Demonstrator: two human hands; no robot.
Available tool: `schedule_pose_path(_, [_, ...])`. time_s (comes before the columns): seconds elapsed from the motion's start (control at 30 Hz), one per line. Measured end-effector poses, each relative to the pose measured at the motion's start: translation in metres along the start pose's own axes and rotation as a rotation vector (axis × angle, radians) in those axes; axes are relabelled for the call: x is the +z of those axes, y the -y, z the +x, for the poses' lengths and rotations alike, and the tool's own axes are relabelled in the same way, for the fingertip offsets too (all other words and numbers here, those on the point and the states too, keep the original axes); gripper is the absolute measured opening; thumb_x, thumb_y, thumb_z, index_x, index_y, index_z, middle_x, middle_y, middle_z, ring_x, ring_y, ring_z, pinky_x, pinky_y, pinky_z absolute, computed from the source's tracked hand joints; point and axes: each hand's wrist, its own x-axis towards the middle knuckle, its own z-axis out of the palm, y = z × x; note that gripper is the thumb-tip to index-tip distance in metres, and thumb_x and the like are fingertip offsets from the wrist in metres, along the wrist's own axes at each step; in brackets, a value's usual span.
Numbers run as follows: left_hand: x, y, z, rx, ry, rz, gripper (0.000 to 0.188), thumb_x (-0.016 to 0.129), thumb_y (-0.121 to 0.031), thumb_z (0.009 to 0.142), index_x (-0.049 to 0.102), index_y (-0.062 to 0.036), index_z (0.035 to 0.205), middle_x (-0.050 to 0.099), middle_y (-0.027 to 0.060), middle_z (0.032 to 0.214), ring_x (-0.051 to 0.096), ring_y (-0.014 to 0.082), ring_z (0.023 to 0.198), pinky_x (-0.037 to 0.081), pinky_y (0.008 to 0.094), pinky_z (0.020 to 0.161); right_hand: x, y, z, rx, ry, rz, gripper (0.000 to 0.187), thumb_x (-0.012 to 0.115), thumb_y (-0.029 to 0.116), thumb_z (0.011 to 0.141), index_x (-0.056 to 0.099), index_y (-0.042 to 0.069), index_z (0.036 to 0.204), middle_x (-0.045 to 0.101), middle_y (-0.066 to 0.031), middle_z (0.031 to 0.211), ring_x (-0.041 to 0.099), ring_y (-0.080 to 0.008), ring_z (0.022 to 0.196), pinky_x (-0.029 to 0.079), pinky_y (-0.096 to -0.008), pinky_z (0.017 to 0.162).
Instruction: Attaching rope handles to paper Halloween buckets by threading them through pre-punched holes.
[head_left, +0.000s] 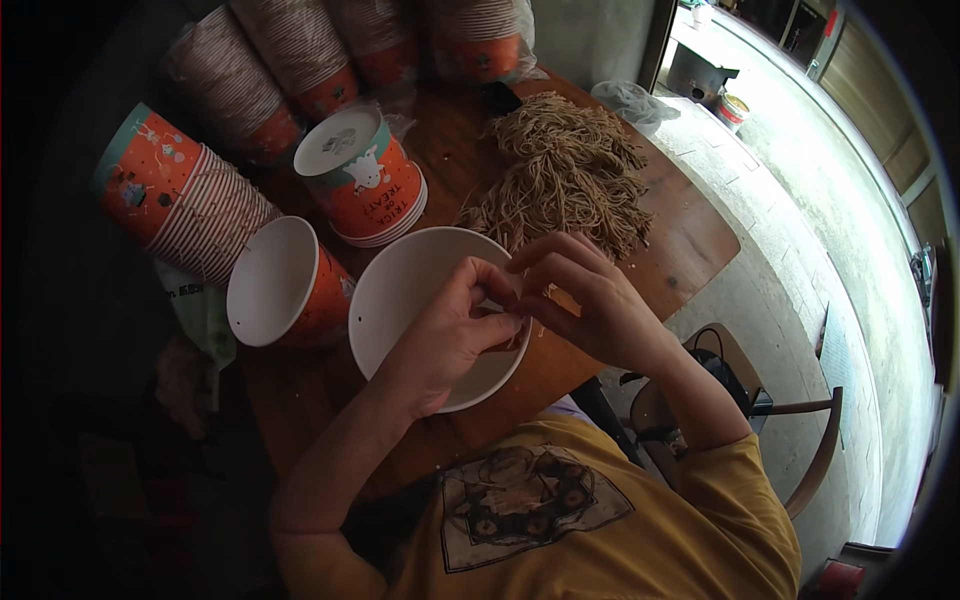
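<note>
A white-lined paper bucket stands in front of me, its mouth facing up, with a small hole in its left wall. My left hand reaches over the mouth, fingers pinched near the right rim. From the right, my right hand meets it there, thumb and fingertips closed close to the left fingertips. What the fingertips pinch is too small and too covered to make out. Just beyond my right hand lies a heap of tan cords. A second orange paper bucket lies tilted at the left, also with a small hole.
An upside-down stack of orange buckets stands behind. A longer stack leans at the left, and plastic-wrapped stacks line the back of the wooden table. A clear plastic bag sits near the right edge; a chair stands beyond it.
</note>
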Motion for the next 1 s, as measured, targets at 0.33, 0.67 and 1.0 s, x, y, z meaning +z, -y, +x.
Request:
schedule_pose_path(0.33, [-0.004, 0.013, 0.008, 0.246, -0.063, 0.489, 0.022, 0.058, 0.001, 0.086, 0.044, -0.0048, 0.101, 0.053, 0.0044, 0.096, 0.057, 0.0133, 0.09, 0.051, 0.0283, 0.076, -0.002, 0.001, -0.01, 0.347, 0.056, 0.197, 0.019, 0.061, 0.013, 0.086, 0.053, 0.003, 0.1, 0.05, -0.0102, 0.073, 0.056, -0.019, 0.066, 0.043, -0.0307, 0.056])
schedule_pose_path(0.67, [0.01, 0.007, 0.004, 0.404, -0.208, 0.711, 0.028, 0.059, 0.004, 0.085, 0.042, -0.0062, 0.105, 0.052, 0.0024, 0.094, 0.057, 0.0112, 0.088, 0.049, 0.0277, 0.077, -0.005, 0.011, -0.001, 0.265, 0.049, -0.022, 0.015, 0.068, 0.018, 0.084, 0.062, 0.009, 0.093, 0.064, -0.0096, 0.072, 0.064, -0.0256, 0.063, 0.049, -0.0353, 0.055])
schedule_pose_path(1.0, [0.006, 0.01, 0.004, 0.587, -0.206, 0.93, 0.032, 0.056, 0.005, 0.086, 0.043, -0.0036, 0.113, 0.055, 0.0099, 0.093, 0.061, 0.0203, 0.087, 0.05, 0.0336, 0.075, 0.003, 0.004, 0.004, 0.262, 0.069, -0.071, 0.016, 0.069, 0.012, 0.078, 0.061, 0.008, 0.091, 0.062, -0.0066, 0.069, 0.061, -0.0216, 0.057, 0.047, -0.0316, 0.053])
